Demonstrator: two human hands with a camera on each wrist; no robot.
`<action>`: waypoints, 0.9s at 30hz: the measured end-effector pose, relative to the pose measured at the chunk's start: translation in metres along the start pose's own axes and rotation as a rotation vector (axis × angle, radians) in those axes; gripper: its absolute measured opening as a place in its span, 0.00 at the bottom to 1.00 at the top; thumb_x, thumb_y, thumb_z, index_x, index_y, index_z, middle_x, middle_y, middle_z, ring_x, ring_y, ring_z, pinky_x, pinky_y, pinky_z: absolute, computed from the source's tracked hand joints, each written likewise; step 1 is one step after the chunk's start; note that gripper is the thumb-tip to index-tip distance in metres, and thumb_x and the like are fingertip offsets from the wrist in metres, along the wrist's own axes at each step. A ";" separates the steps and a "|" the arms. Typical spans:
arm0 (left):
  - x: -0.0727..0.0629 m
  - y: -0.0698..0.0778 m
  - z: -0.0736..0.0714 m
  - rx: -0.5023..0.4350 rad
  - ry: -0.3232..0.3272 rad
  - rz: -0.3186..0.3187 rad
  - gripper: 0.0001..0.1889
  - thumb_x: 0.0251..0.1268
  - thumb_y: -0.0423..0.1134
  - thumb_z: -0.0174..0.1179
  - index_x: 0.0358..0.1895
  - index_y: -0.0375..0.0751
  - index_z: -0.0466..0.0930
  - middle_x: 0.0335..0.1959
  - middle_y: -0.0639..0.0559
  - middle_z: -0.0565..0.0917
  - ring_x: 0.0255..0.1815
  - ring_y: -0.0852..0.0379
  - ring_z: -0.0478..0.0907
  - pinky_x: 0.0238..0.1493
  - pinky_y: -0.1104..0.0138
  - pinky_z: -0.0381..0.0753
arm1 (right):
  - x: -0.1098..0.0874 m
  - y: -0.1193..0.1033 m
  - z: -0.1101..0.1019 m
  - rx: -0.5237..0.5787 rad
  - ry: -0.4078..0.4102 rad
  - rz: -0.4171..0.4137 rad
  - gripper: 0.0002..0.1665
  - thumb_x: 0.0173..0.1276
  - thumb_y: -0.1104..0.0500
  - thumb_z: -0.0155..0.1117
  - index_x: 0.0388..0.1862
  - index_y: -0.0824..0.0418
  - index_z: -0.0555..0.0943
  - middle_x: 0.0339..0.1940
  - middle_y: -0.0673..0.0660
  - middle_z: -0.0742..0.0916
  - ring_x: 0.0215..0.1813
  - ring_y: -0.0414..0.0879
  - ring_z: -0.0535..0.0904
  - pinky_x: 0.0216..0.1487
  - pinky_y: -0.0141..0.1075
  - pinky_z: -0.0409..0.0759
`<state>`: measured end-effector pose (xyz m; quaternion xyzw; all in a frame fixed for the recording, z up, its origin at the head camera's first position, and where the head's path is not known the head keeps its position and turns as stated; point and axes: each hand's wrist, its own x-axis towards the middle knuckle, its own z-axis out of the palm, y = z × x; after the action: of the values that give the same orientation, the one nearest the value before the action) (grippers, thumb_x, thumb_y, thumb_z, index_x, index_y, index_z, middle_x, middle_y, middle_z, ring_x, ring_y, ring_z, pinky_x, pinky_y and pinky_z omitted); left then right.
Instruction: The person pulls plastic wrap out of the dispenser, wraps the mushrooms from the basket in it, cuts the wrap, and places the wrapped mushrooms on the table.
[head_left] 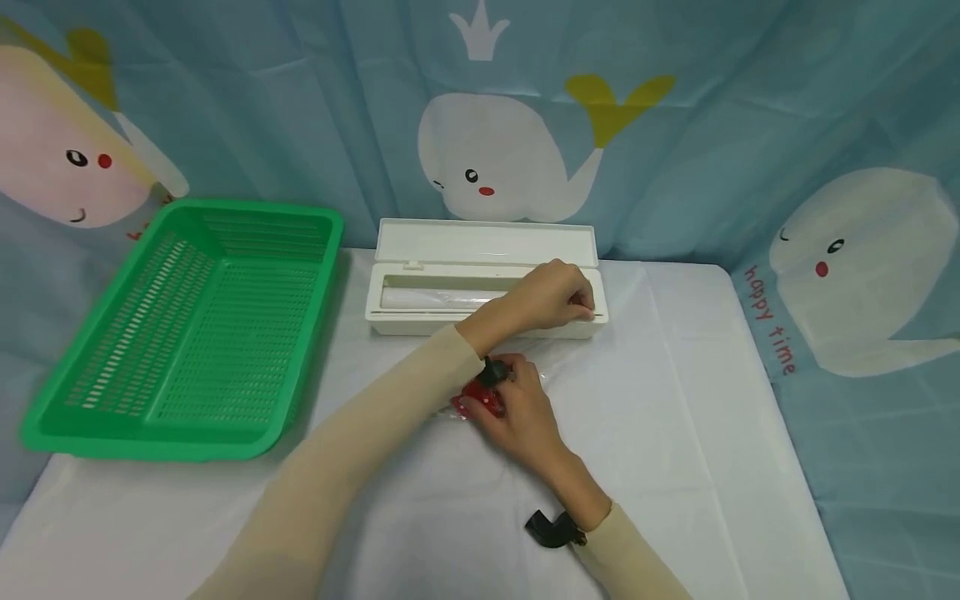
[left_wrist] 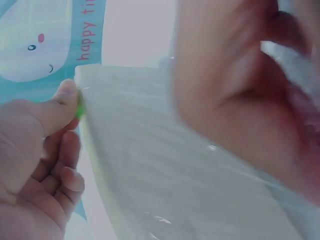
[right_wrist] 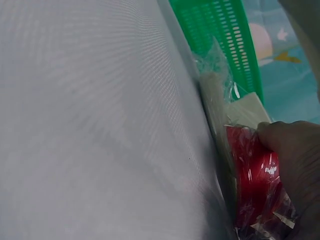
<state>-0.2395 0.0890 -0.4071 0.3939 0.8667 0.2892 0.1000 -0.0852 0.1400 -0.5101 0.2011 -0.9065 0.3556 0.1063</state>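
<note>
A long white cling film dispenser [head_left: 412, 323] lies with its lid raised and a roll [head_left: 442, 298] inside. My left hand [head_left: 551, 296] is at its right end; in the left wrist view its thumb and finger pinch a small green slide cutter [left_wrist: 80, 107] at the edge. Clear film [left_wrist: 150, 150] stretches from that edge toward my right hand [head_left: 521, 412]. Below the crossing left forearm, the right hand holds a shiny red thing [right_wrist: 255, 175] wrapped in clear film. Its exact kind is hidden by hand and wrap.
To the left stands a green slotted plastic basket [head_left: 300, 367] on the white-covered table [head_left: 675, 467]. A blue curtain [head_left: 315, 100] with whale prints hangs behind and at the sides. The left forearm [head_left: 360, 442] crosses above the right hand.
</note>
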 end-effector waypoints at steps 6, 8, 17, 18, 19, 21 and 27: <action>0.003 0.002 -0.002 -0.003 -0.019 -0.008 0.05 0.69 0.41 0.73 0.36 0.46 0.94 0.33 0.55 0.92 0.32 0.65 0.78 0.37 0.76 0.74 | 0.000 0.000 0.001 -0.030 0.018 -0.027 0.22 0.65 0.47 0.79 0.54 0.56 0.86 0.57 0.60 0.81 0.56 0.57 0.77 0.52 0.50 0.82; 0.005 0.003 -0.001 -0.008 -0.022 -0.004 0.05 0.69 0.41 0.73 0.37 0.45 0.94 0.33 0.54 0.91 0.32 0.64 0.77 0.37 0.76 0.74 | 0.000 0.000 0.001 -0.026 0.021 -0.030 0.23 0.65 0.48 0.79 0.54 0.56 0.85 0.57 0.60 0.81 0.57 0.57 0.77 0.53 0.50 0.82; 0.014 0.009 0.005 0.015 0.004 0.012 0.05 0.69 0.41 0.73 0.38 0.46 0.94 0.34 0.57 0.92 0.33 0.65 0.79 0.38 0.75 0.77 | 0.000 0.000 0.003 0.000 0.001 -0.016 0.22 0.66 0.49 0.78 0.55 0.55 0.84 0.58 0.61 0.83 0.62 0.61 0.77 0.58 0.54 0.82; 0.015 0.011 0.006 0.026 0.011 0.010 0.04 0.69 0.41 0.73 0.38 0.46 0.94 0.34 0.57 0.92 0.33 0.65 0.79 0.38 0.75 0.78 | 0.001 0.000 0.003 -0.003 0.002 -0.023 0.22 0.66 0.49 0.78 0.55 0.55 0.83 0.58 0.60 0.84 0.62 0.61 0.78 0.60 0.55 0.82; 0.016 0.012 0.006 0.037 0.019 0.006 0.04 0.69 0.41 0.73 0.38 0.46 0.94 0.34 0.57 0.92 0.33 0.65 0.79 0.39 0.74 0.78 | 0.001 0.000 0.003 -0.006 0.002 -0.029 0.23 0.66 0.50 0.77 0.56 0.55 0.83 0.57 0.60 0.84 0.63 0.61 0.78 0.62 0.57 0.81; 0.017 0.013 0.006 0.049 0.033 -0.004 0.04 0.69 0.41 0.73 0.38 0.46 0.94 0.35 0.57 0.92 0.34 0.64 0.80 0.39 0.73 0.79 | 0.001 0.001 0.004 -0.018 0.008 -0.046 0.23 0.66 0.50 0.77 0.56 0.55 0.83 0.55 0.58 0.86 0.62 0.61 0.79 0.65 0.57 0.79; 0.016 0.013 0.007 0.028 0.037 -0.033 0.05 0.70 0.42 0.72 0.42 0.47 0.94 0.40 0.58 0.93 0.39 0.65 0.83 0.43 0.74 0.81 | 0.000 0.004 0.003 -0.031 0.018 -0.033 0.27 0.65 0.49 0.78 0.59 0.54 0.82 0.58 0.59 0.85 0.63 0.62 0.78 0.59 0.56 0.82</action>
<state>-0.2397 0.1101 -0.4043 0.3757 0.8787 0.2824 0.0833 -0.0867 0.1403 -0.5148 0.2111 -0.9075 0.3415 0.1233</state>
